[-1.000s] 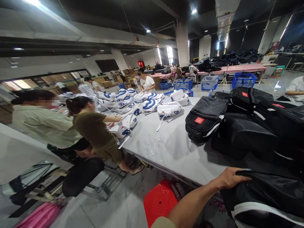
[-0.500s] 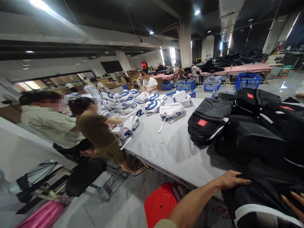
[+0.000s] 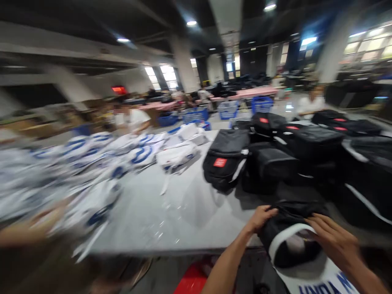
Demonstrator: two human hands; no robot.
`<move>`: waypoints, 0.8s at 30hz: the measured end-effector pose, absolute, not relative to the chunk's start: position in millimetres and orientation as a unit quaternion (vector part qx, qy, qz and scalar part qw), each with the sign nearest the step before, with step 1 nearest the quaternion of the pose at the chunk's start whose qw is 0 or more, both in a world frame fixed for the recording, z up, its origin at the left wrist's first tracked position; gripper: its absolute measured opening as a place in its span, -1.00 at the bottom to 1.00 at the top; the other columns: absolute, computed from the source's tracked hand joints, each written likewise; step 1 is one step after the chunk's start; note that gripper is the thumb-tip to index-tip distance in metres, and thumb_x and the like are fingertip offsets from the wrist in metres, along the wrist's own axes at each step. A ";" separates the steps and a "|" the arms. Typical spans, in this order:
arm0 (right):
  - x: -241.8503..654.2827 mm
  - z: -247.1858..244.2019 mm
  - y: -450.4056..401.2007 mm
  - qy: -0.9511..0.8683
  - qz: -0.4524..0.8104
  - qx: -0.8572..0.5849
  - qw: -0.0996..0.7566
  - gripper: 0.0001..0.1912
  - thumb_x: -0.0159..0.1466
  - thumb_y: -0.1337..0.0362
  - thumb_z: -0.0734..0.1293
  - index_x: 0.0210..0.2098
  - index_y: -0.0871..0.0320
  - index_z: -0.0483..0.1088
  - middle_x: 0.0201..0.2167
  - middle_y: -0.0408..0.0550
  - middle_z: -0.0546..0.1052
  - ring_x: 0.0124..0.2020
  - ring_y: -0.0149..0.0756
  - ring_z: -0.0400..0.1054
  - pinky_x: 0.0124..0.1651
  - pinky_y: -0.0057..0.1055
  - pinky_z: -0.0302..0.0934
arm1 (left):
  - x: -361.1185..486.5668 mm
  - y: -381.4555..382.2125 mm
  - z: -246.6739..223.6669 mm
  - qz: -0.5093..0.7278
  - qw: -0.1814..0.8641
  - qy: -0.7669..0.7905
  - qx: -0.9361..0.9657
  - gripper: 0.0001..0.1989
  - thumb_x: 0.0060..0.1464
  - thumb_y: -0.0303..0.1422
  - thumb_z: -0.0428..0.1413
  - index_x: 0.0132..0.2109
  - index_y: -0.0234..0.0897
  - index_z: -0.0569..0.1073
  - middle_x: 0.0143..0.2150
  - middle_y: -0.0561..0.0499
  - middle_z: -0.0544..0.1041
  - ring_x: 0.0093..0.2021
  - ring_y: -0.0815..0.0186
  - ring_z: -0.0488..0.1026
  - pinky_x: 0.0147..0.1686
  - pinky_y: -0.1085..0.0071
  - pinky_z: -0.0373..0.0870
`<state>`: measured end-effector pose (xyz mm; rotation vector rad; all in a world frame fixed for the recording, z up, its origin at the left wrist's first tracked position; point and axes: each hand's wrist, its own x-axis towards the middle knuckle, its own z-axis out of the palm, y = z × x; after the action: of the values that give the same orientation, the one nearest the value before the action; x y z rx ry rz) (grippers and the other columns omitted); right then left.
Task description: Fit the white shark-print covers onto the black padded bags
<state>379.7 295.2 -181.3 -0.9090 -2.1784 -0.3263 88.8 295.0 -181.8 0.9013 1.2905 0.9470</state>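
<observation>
At the table's near edge, my left hand [image 3: 262, 216] grips the upper left side of a black and white bag [image 3: 288, 241] between thumb and fingers. My right hand [image 3: 333, 237] lies on the bag's right side, fingers together over the black fabric beside a white-rimmed opening; its thumb is hidden. Blue letters show on the bag's white lower part. Just beyond stands a black backpack [image 3: 225, 159] with a red label, beside more black backpacks [image 3: 272, 163].
White and blue bags [image 3: 92, 159] are piled on the left of the grey-white table [image 3: 147, 216]. A person's blurred arm [image 3: 33, 224] reaches in at left. A red stool [image 3: 192, 279] stands below the edge. Other people and blue crates [image 3: 196, 114] are farther back.
The view has swung right, so the scene has shifted left. More of my right hand and of the bag's white, lettered part now shows. My left hand remains on the bag.
</observation>
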 end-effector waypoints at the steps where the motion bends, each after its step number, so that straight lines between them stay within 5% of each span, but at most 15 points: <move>1: 373.5 -176.9 291.0 -0.848 -0.166 -0.361 0.351 -0.51 0.69 0.09 0.14 -0.02 0.07 0.69 -0.03 0.01 0.72 0.07 -0.20 0.55 0.03 -0.32 0.26 | 89.9 301.7 -179.6 0.401 0.598 0.557 0.414 -0.20 -0.34 0.30 0.43 -0.26 -0.39 0.60 -0.28 -0.04 0.54 -0.23 0.25 0.38 -0.12 0.28 0.38; 6: 363.9 -172.6 297.2 -0.780 -0.201 -0.464 0.369 -0.38 0.69 -0.01 0.14 -0.42 0.14 0.43 -0.42 -0.03 0.50 -0.30 -0.26 0.35 -0.23 -0.28 0.03 | 100.2 359.4 -182.8 0.383 0.535 0.559 0.504 -0.17 -0.17 0.33 0.35 -0.09 -0.39 0.67 -0.03 -0.22 0.68 0.02 -0.01 0.55 0.11 0.15 0.46; 10: 372.6 -181.6 277.0 -0.716 -0.228 -0.530 0.392 -0.35 0.71 -0.04 0.08 -0.44 0.15 0.34 -0.46 -0.09 0.44 -0.36 -0.29 0.26 -0.30 -0.28 -0.05 | 123.8 375.3 -175.2 0.367 0.488 0.566 0.554 -0.11 -0.23 0.31 0.39 0.05 -0.31 0.71 0.11 -0.22 0.70 0.20 -0.15 0.59 0.30 0.02 0.45; 14: 385.4 -186.2 244.4 -0.644 -0.234 -0.600 0.413 -0.37 0.71 -0.01 0.08 -0.43 0.15 0.31 -0.48 -0.13 0.43 -0.36 -0.30 0.27 -0.33 -0.29 -0.05 | 156.6 354.5 -166.6 0.411 0.381 0.546 0.622 -0.22 0.05 0.28 0.32 0.22 -0.16 0.66 0.20 -0.13 0.68 0.26 -0.09 0.60 0.37 -0.05 0.43; 17: 401.3 -185.5 225.2 -0.585 -0.244 -0.655 0.411 -0.38 0.72 0.04 0.08 -0.44 0.14 0.31 -0.49 -0.13 0.41 -0.39 -0.30 0.27 -0.32 -0.30 -0.02 | 182.3 331.1 -175.1 0.447 0.260 0.407 0.753 -0.32 0.30 0.12 0.27 0.40 -0.11 0.51 0.44 -0.17 0.51 0.45 -0.09 0.44 0.47 -0.12 0.31; 20: 418.0 -187.3 204.7 -0.526 -0.271 -0.704 0.391 -0.39 0.72 0.08 0.10 -0.46 0.14 0.31 -0.52 -0.14 0.39 -0.43 -0.31 0.28 -0.32 -0.32 0.00 | 203.1 311.4 -197.2 0.387 0.116 0.260 0.877 -0.09 0.28 0.02 0.33 0.62 -0.14 0.23 0.65 -0.30 0.15 0.66 -0.22 0.08 0.57 -0.30 0.08; 24: 429.4 -200.2 163.9 -0.484 -0.292 -0.756 0.331 -0.35 0.72 0.04 0.09 -0.48 0.13 0.34 -0.55 -0.13 0.40 -0.49 -0.31 0.33 -0.33 -0.29 0.03 | 219.2 304.2 -240.2 0.301 0.119 0.185 0.928 -0.08 0.42 -0.21 0.15 0.73 -0.19 -0.08 0.72 -0.32 -0.07 0.72 -0.16 -0.12 0.57 -0.31 0.07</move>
<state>429.4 163.9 -200.2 -1.9750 -1.2657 -0.7625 219.2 304.2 -240.2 2.7138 0.5410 0.8798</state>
